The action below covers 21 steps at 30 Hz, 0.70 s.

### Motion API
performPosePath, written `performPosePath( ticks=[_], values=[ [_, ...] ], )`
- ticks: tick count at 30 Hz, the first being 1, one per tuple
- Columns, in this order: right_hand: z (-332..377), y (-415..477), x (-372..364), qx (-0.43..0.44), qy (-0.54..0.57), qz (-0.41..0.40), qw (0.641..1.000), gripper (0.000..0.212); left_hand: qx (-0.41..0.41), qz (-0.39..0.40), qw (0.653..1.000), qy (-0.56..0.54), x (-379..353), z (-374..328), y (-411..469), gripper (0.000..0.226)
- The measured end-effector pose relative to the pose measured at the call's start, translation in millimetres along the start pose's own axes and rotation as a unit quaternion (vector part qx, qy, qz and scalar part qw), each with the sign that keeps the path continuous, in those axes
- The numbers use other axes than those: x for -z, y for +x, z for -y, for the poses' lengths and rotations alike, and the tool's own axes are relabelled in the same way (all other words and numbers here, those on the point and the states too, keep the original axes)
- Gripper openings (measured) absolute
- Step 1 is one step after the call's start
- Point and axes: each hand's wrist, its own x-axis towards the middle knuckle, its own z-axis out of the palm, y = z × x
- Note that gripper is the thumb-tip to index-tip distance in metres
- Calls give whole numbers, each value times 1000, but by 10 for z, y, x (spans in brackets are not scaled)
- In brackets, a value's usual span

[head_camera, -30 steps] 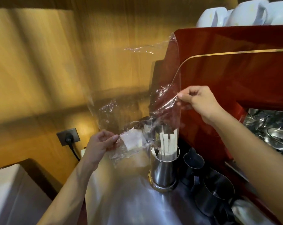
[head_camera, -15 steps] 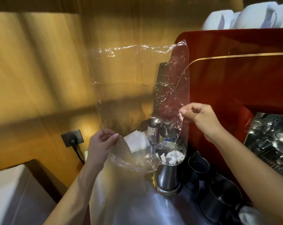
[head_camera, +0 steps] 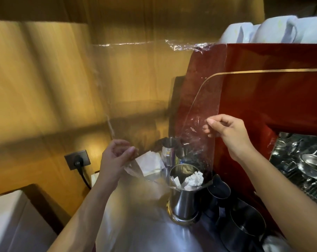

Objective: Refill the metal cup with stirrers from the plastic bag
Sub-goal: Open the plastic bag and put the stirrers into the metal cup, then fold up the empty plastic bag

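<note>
writing: none readable
left hand [head_camera: 115, 157]: pinching plastic bag [head_camera: 145, 99]
right hand [head_camera: 226, 131]: pinching bag edge
desk [head_camera: 135, 224]: shiny metal, carrying metal cup [head_camera: 185, 200]
wall [head_camera: 45, 79]: wood

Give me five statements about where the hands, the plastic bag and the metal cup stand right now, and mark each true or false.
1. Both hands hold the plastic bag. True: the left hand pinches its lower left part and the right hand pinches its right edge.
2. The metal cup lies on its side. False: it stands upright on the counter.
3. White stirrers show inside the cup. True.
4. The right hand is lower than the left hand. False: the right hand is higher in the picture.
5. The dark pitchers stand to the left of the cup. False: they stand to its right, beside the red machine.
</note>
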Motion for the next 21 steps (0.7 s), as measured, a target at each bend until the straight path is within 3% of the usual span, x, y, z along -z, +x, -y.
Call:
performPosePath(
  ticks=[3, 10, 14, 16, 18, 21],
  values=[
    [37, 12, 2, -12, 25, 10, 1000, 13, -18, 12, 1000, -1, 40, -103, -5, 27],
    [105, 74, -63, -15, 49, 13, 999, 19, -87, -26, 994, 62, 166, -300, 27, 16],
    [109, 54, -138, -28, 67, 63, 995, 11, -104, -57, 991, 63, 248, -448, 15, 26],
    [78, 21, -197, -40, 82, 90, 992, 7, -89, -77, 991, 69, 308, -491, -13, 23],
    [20, -18, -273, -47, 95, 85, 991, 11, -29, -49, 997, 56, 413, -489, -85, 8],
    [-78, -89, -390, -64, 80, 85, 991, 15, 63, 13, 997, 44, 595, -409, -249, 18]
  ],
)
